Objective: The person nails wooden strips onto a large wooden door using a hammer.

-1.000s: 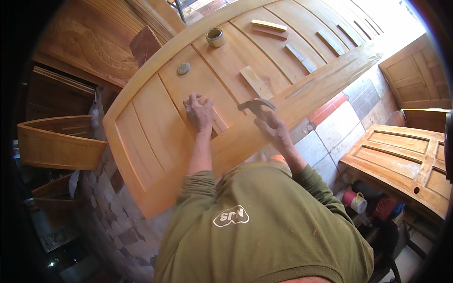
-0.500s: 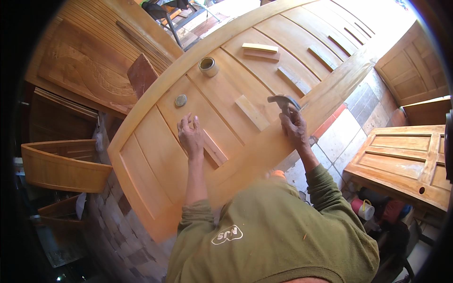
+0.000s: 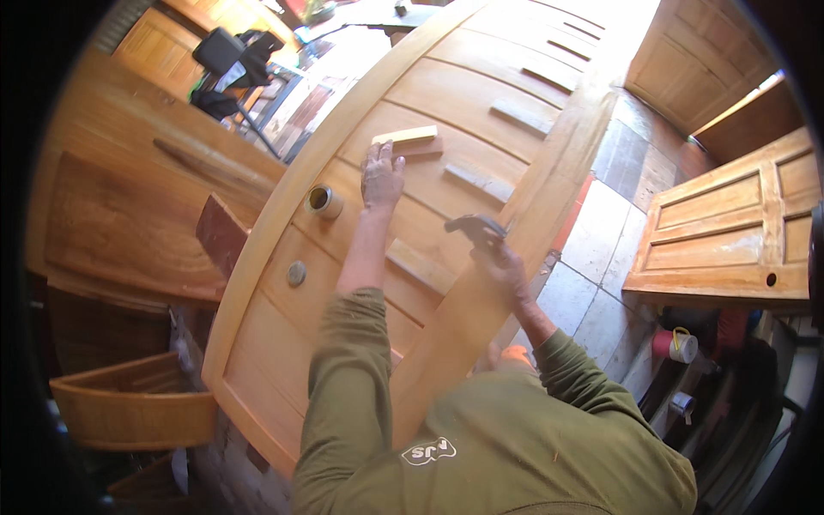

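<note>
A large panelled wooden door (image 3: 446, 112) lies flat as the work surface, above a tiled floor (image 3: 601, 249). On it lie several short wooden strips: a pale one (image 3: 405, 136) near the middle, others (image 3: 522, 116) (image 3: 479, 182) (image 3: 421, 266) spread along the panels. A small open tin (image 3: 324, 201) and a round grey disc (image 3: 296, 274) sit near its curved left edge.

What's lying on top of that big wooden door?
On the door: several wooden strips, a small open tin, a round disc, and the left hand. The forearm hides some panel.
</note>
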Motion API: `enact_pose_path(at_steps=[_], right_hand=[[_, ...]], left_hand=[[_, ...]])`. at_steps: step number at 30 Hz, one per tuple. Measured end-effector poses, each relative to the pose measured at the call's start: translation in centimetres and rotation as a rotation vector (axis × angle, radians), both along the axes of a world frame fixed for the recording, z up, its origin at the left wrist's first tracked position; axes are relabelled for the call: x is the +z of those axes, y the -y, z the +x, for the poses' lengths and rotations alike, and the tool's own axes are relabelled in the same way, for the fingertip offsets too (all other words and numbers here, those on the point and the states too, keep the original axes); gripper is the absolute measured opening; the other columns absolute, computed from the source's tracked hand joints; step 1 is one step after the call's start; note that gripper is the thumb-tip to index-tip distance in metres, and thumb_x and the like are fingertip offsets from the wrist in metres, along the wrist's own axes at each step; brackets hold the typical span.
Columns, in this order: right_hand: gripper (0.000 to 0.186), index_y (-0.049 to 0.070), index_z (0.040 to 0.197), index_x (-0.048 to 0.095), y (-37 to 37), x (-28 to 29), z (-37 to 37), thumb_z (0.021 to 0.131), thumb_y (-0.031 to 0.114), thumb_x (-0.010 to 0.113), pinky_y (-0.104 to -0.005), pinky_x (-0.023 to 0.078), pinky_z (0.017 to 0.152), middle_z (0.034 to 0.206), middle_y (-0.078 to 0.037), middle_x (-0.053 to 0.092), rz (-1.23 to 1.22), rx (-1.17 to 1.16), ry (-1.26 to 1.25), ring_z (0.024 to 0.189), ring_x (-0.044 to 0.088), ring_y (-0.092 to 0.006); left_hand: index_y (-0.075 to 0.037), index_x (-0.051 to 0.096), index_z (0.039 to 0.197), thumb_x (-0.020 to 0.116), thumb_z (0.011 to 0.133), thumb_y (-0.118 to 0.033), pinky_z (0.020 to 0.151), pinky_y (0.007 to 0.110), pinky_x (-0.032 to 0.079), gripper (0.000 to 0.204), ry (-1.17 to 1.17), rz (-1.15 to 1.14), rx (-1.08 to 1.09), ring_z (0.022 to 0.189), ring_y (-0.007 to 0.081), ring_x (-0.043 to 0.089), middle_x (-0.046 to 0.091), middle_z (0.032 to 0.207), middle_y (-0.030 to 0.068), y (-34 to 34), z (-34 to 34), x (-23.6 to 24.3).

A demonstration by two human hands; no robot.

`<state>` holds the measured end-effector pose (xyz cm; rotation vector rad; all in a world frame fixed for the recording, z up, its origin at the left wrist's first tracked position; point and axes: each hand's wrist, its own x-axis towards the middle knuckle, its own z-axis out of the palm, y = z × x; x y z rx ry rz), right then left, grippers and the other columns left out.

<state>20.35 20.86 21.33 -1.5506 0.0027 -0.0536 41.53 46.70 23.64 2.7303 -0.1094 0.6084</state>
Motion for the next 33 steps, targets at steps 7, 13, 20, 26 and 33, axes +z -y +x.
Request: enact_pose_path(at_steps=[7, 13, 20, 26, 33], right_hand=[[0.048, 0.002, 0.145, 0.06, 0.0, 2.2, -0.7, 0.101, 0.014, 0.075, -0.0302, 0.054, 0.096, 0.122, -0.008, 0.077, 0.071, -0.007, -0.043, 0.109, 0.068, -0.0105], [0.047, 0.0, 0.144, 0.059, 1.1, 3.4, -0.2, 0.102, 0.014, 0.075, -0.0308, 0.053, 0.101, 0.122, -0.009, 0.076, 0.024, 0.042, -0.2, 0.113, 0.067, -0.0117], [0.044, 0.003, 0.143, 0.059, -0.1, -1.8, 0.7, 0.104, 0.016, 0.073, -0.0308, 0.056, 0.078, 0.098, -0.002, 0.073, -0.041, -0.023, 0.11, 0.087, 0.068, -0.0114], [0.036, 0.009, 0.144, 0.06, 0.0, 0.1, 0.1, 0.109, 0.016, 0.065, -0.0227, 0.04, 0.052, 0.079, 0.007, 0.056, 0.201, 0.096, -0.162, 0.06, 0.05, -0.0031], [0.031, 0.004, 0.136, 0.063, -0.2, -0.7, 0.0, 0.109, 0.02, 0.067, -0.0224, 0.041, 0.05, 0.079, 0.003, 0.058, 0.138, 0.137, -0.103, 0.058, 0.053, -0.0048]], left_hand=[[-0.011, 0.061, 0.151, 0.075, 0.098, -0.035, 0.12, 0.047, 0.043, 0.06, -0.302, 0.228, -0.169, 0.144, 0.0431, 0.05, 0.055, 0.155, 0.022, -2.2, 10.0, -1.2], [-0.007, 0.069, 0.138, 0.086, 0.09, -0.024, 0.105, 0.05, 0.052, 0.053, -0.034, 0.058, -0.185, 0.121, 0.0396, 0.064, 0.07, 0.125, 0.0204, 1.1, 6.0, 0.3], [-0.006, 0.067, 0.136, 0.073, 0.105, -0.03, 0.089, 0.04, 0.06, 0.039, -0.164, -1.15, -0.177, 0.108, 0.0218, 0.072, 0.075, 0.126, 0.0107, 1.1, -9.0, 2.9], [-0.005, 0.063, 0.138, 0.059, 0.113, -0.033, 0.093, 0.038, 0.065, 0.038, -0.239, -1.553, 0.015, 0.112, 0.0219, 0.075, 0.075, 0.129, 0.0142, -2.9, -23.4, 5.8], [-0.009, 0.069, 0.126, 0.067, 0.109, -0.033, 0.089, 0.034, 0.061, 0.03, 0.021, -1.62, 0.328, 0.104, 0.0171, 0.074, 0.076, 0.111, 0.0039, -9.2, -37.7, 2.2]])
